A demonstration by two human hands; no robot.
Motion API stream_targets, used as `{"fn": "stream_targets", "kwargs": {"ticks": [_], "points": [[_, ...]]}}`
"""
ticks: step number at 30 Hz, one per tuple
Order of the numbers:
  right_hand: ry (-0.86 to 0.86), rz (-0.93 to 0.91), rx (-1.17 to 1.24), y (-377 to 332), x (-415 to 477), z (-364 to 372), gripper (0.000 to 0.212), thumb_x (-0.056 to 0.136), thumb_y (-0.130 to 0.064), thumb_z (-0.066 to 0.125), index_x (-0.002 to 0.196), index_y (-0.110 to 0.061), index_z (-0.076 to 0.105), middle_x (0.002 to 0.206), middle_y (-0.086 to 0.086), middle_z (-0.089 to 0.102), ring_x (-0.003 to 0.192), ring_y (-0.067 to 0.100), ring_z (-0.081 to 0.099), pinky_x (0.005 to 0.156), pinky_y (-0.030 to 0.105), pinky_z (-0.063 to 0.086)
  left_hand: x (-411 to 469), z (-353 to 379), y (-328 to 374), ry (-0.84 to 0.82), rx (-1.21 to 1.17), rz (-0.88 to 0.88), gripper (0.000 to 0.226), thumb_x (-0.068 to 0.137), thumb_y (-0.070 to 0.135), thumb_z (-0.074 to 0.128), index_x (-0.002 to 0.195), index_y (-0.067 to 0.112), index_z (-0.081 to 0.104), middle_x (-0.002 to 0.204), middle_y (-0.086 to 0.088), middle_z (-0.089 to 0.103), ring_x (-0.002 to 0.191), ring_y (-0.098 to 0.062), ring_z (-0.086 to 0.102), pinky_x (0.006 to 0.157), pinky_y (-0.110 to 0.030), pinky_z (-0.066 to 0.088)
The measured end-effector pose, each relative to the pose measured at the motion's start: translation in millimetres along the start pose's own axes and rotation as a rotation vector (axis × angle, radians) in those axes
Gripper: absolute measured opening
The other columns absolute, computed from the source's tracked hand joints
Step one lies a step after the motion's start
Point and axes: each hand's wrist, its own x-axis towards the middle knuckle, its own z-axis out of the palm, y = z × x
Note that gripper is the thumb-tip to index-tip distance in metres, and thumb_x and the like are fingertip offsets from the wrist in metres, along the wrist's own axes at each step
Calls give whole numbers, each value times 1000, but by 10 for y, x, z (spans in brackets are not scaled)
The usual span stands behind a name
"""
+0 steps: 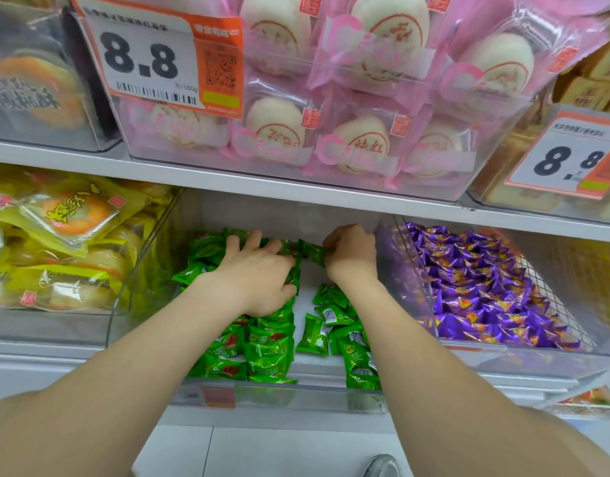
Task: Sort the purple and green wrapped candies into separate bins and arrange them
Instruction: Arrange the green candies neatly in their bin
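Left hand (pixel 258 270) in middle bin (pixel 279 397), fingers (pixel 254 237) spread wide, pressed on green candies (pixel 262 346). Right hand (pixel 351 258) fingers curled, pinched one green candy (pixel 312 253). Purple candies (pixel 486 287) filled right bin (pixel 412 290).

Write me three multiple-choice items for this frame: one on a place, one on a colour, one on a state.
1. Where do the purple candies lie relative to the green candies?
A. To their left
B. To their right
C. On the shelf above

2. What colour are the bun packets on the shelf above?
A. Pink
B. Blue
C. Black

3. What is the right hand doing?
A. Holding a purple candy
B. Resting on the floor
C. Pinching a green candy

Answers:
1 B: the purple heap sits right of the green one, beyond a clear wall.
2 A: pink wrappers fill the upper bin.
3 C: its curled fingers pinch a green wrapper at the back of the bin, while the left hand presses spread fingers on the green heap.
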Motion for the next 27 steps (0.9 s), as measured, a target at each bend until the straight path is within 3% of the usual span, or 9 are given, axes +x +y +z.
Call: {"fn": "stream_targets", "kwargs": {"ticks": [10,18,23,25,27], "points": [[43,-60,-72,19,10,-10,44,91,9,52,107,-22,78,115,18,70,108,42,68,94,41,59,14,33,-32,-29,-35,14,61,103,58,42,158,30,37,159,-6,37,151,-40,20,117,-66,17],[56,-120,-220,-21,-32,-35,33,97,3,54,112,-17,75,116,19,64,105,46,67,85,41,56,-5,1,-37,-39,-49,34,57,103,54,47,154,28,42,154,-7,42,148,-40,24,117,-66,21],[22,-89,-209,-64,-55,-111,40,93,5,60,122,-20,71,124,17,62,114,43,64,90,41,56,-65,-29,-81,37,-76,37,53,102,52,49,150,29,46,148,-7,45,142,-37,31,114,-61,26],[12,-81,-275,-138,-64,-246,43,89,6,65,126,-16,67,127,18,62,119,42,63,91,41,56,-107,-50,-95,84,-83,20,49,101,51,50,146,30,50,144,-7,47,140,-36,33,114,-60,27],[-104,-89,-422,-194,-86,-387,49,87,5,69,133,-12,61,134,20,57,125,41,60,93,42,56,-153,-83,-105,139,-105,5,41,101,48,52,138,31,55,138,-5,49,138,-34,35,113,-57,30]]}}
